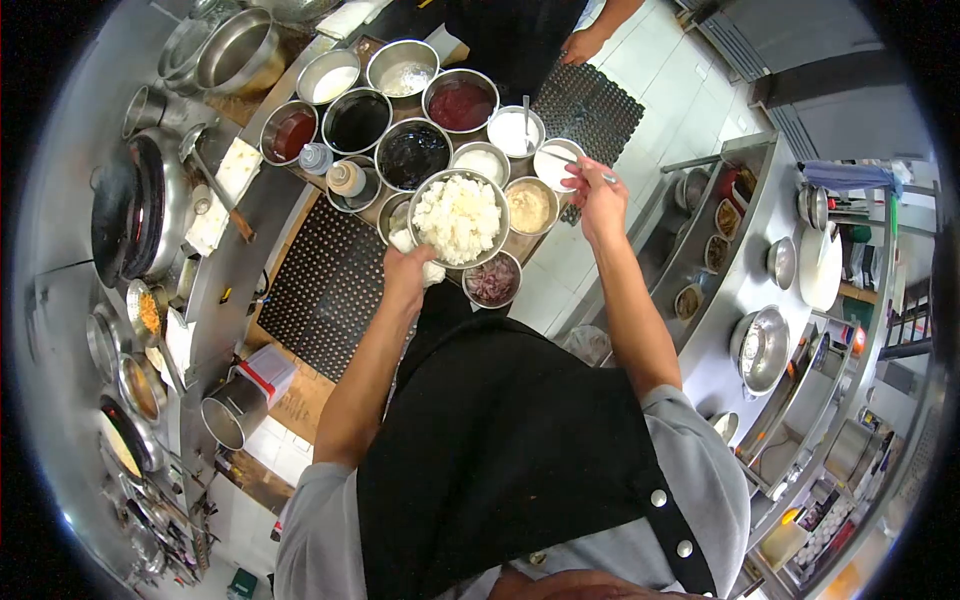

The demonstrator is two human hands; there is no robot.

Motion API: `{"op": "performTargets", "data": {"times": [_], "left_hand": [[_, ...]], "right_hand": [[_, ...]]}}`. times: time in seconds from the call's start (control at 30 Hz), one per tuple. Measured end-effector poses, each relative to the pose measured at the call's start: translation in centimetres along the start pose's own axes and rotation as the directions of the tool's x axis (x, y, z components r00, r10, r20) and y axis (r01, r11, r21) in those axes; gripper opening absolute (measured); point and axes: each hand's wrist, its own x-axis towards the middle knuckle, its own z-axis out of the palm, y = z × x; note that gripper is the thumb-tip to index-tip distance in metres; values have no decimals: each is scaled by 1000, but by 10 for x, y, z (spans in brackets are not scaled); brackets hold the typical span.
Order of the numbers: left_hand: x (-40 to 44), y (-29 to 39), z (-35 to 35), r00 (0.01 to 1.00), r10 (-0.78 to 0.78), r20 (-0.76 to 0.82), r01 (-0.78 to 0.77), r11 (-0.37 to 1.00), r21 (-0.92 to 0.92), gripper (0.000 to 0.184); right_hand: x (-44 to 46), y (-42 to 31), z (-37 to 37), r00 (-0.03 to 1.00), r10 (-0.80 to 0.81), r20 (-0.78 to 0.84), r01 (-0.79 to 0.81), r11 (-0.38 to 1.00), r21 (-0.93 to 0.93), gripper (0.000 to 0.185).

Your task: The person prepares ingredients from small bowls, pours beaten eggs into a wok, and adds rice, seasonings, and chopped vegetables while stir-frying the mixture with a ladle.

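My left hand [408, 277] grips the near left rim of a metal bowl [502, 248] with a white cloth [432, 273] at the fingers. White, clumpy food like cooked rice [457, 218] fills that bowl, which is held over the other bowls. My right hand [600, 197] is closed on the handle of a spoon [560, 154], whose far end reaches to a bowl of white powder or grains [552, 172]. Just below the held bowl is a bowl of chopped purple onion [492, 281]. To its right sits a bowl of pale beige paste or powder [528, 207].
Several bowls of sauces surround these, including dark sauce [413, 155] and red sauce [460, 104]. Two squeeze bottles [346, 179] stand at left. A wok [150, 205] and ladle [215, 180] lie on the left stove. Another person's hand [582, 46] shows at the top. A steel counter [735, 290] runs right.
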Motion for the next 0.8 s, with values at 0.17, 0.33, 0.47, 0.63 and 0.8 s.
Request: {"op": "performTargets", "data": {"times": [0.17,0.33,0.47,0.63,0.8], "left_hand": [[15,-16,9,1000,-9,8,9,999,-52,53],[9,-7,27,999,27,43,-23,996,-83,52],[-5,-4,29,999,34,21,-32,995,-92,54],[-28,-19,-4,997,59,-41,-58,998,24,47],[-82,-20,-54,992,-57,-110,58,998,11,48]], "right_hand": [[-67,-28,4,990,65,128,-81,989,121,23],[-85,-29,5,980,66,189,-93,986,136,24],[-93,-29,5,965,-17,262,25,999,-26,26],[-72,-14,8,957,-255,141,278,943,-182,25],[-5,68,36,944,-199,263,289,884,-368,24]]}}
